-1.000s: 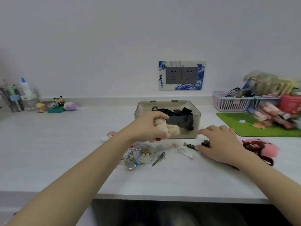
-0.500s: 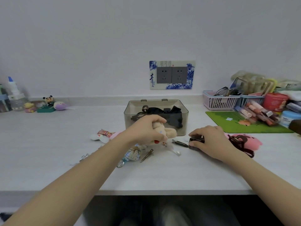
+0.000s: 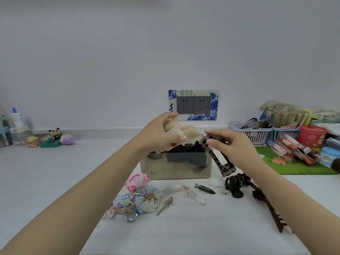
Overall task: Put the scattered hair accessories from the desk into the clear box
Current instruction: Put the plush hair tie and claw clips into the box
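Head view: a person's left hand (image 3: 163, 133) is curled shut around a beige plush hair accessory (image 3: 176, 131), held over the open top of the clear box (image 3: 174, 166) at the middle of the desk (image 3: 55, 172). The plush looks soft and light; it squashes in the grip and, by this reading, should drop without harm once the fingers (image 3: 181, 138) loosen.

Right hand (image 3: 233, 146) pinches the upper end of a spotted claw clip (image 3: 214, 156), thumb and forefinger closed on it, the clip's lower end hanging down just outside the box's right wall. Rigid and smooth plastic, it seems best held by that top end, as here, and lifted over the rim; it could slip if pinched lightly.

Inside the box lie dark accessories, heaped toward the right. Still on the desk in front of it: a pink plush charm (image 3: 137, 181), a checked fabric bundle with metal rings (image 3: 136, 201), a slim metal clip (image 3: 164, 206), a clear clip (image 3: 194, 196), a black duckbill clip (image 3: 205, 188), a pile of dark hair ties (image 3: 236, 182) and a long brown comb clip (image 3: 268, 208) near the right forearm. The small clips are thin and flat, likely fiddly to pick off the surface.

Baskets (image 3: 255, 133) crowd the far right.
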`<action>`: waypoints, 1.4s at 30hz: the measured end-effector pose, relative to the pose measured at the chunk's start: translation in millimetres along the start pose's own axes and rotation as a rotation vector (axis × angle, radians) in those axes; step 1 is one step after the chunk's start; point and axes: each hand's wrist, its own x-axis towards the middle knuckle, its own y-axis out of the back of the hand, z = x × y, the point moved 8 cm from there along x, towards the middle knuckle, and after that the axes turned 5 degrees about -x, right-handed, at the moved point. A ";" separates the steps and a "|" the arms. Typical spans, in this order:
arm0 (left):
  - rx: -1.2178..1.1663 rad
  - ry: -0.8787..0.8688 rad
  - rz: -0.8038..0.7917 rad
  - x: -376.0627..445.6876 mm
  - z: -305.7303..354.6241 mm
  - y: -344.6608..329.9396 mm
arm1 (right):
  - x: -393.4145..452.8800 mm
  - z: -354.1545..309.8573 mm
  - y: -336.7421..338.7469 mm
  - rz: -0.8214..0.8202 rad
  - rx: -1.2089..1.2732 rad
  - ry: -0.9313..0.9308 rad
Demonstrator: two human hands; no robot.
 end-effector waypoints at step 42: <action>-0.431 0.161 -0.299 97.0 -79.6 -30.3 | 107.0 17.9 -60.3 -0.068 0.128 -0.074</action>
